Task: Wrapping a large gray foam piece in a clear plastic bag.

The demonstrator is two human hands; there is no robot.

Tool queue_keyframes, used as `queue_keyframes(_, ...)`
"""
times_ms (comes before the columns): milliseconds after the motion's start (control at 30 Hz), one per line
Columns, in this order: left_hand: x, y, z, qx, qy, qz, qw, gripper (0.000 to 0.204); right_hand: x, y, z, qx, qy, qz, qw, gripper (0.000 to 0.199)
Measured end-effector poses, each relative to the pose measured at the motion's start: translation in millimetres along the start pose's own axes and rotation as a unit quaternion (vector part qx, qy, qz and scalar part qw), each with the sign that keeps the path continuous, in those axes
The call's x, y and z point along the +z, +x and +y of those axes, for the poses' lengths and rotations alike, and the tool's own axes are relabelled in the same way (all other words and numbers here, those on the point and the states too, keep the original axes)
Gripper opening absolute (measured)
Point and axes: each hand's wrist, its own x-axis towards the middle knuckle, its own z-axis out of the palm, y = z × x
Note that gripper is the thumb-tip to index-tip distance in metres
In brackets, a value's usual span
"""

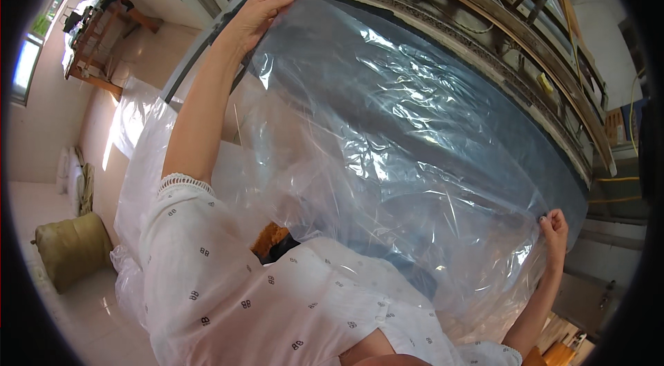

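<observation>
A wide sheet of clear plastic film (415, 152) stretches between my two hands and drapes down over my front. My left hand (264, 12) pinches its far left corner, up by the machine's edge. At the right, my right hand (555, 231) grips the other edge of the film between thumb and fingers. Beneath the film lies a dark grey flat surface (560, 165), seen through the plastic and bare along its right end. Creases and bright glare cross the middle of the sheet.
Beyond the surface runs a long machine frame (484, 27) with bars and cables. More clear film (142, 124) hangs to my left. A tan sack-like bundle (72, 248) sits on the floor at the left, and a wooden workbench (100, 48) stands farther back.
</observation>
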Motion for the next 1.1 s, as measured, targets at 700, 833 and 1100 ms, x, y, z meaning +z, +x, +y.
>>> queue_keyframes(700, 8, 58, -42, 0.11, 0.492, 0.199, 0.84, 0.025, 13, -90, 8, 0.17, 0.219, -0.199, 0.94, 0.017)
queue_keyframes(833, -8, 67, -47, 0.149, 0.512, 0.167, 0.829, 0.022, 5, -117, 39, 0.264, 0.128, -0.232, 0.928, 0.012)
queue_keyframes(1100, 9, 83, -52, 0.175, 0.55, 0.167, 0.8, 0.018, 8, -175, 86, 0.309, 0.088, -0.143, 0.936, 0.009)
